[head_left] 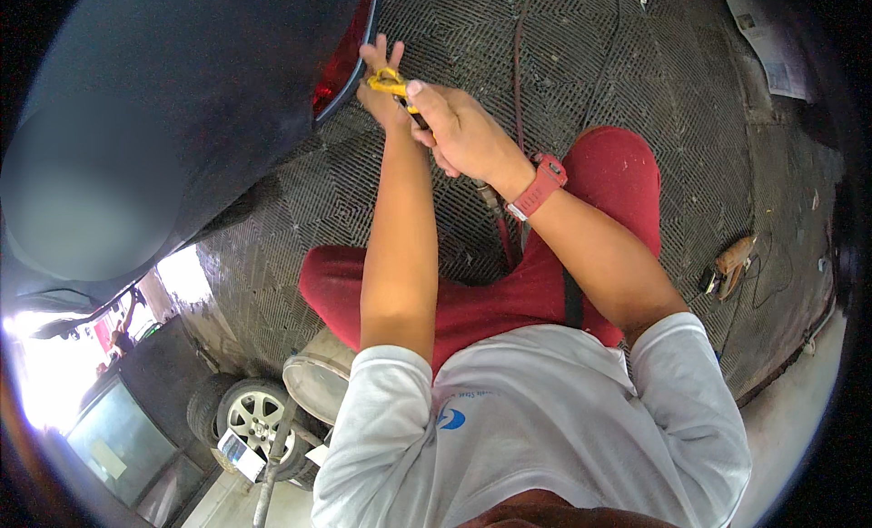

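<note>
My right hand is wrapped around a yellow-and-black air blow gun, thumb on top of it. A metal hose coupling shows below my wrist, joined to a dark red hose. My left hand lies just beyond the blow gun, fingers spread, partly covered by it. Its fingers are beside the edge of a dark car body with a red tail light. I cannot tell whether they touch it.
Black ribbed matting covers the floor, with hoses running across it. A brown-handled tool with a cord lies at right. At lower left are a wheel with a silver rim, a whitish drum and a metal pole.
</note>
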{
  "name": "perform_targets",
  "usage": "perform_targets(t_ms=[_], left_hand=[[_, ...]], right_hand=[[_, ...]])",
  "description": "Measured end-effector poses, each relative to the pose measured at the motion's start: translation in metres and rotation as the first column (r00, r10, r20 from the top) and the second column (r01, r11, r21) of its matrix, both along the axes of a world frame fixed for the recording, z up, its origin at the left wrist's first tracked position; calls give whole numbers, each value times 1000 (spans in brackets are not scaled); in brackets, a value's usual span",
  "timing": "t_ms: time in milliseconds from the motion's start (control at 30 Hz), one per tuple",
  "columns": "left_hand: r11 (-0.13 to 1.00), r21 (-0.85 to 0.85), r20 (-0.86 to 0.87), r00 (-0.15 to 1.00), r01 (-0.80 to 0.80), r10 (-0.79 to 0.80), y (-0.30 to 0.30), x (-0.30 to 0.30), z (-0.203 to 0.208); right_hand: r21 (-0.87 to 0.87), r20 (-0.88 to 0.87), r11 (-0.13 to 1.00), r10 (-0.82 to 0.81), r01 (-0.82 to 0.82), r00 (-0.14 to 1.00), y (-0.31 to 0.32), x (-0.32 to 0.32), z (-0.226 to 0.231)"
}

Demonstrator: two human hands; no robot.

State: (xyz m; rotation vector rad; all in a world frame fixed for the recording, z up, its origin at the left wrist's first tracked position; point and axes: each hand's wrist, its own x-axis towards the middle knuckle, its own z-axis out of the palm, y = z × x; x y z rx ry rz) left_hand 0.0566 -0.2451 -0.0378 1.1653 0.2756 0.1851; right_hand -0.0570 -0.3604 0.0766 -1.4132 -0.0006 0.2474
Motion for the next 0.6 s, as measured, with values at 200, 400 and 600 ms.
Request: perform_targets(t_ms=[200,400,600], left_hand=[[987,151,10,999,-52,52,54,-58,6],[962,76,-55,963,-261,265,90,-80,18],[653,-757,53,998,13,42,78,-73,46]], right_hand=[[54,11,996,75,-75,997,17,-6,-5],[-53,-19,994,97,-98,995,22,-11,0],[-106,3,994,-4,4,1000,19,-8,1]])
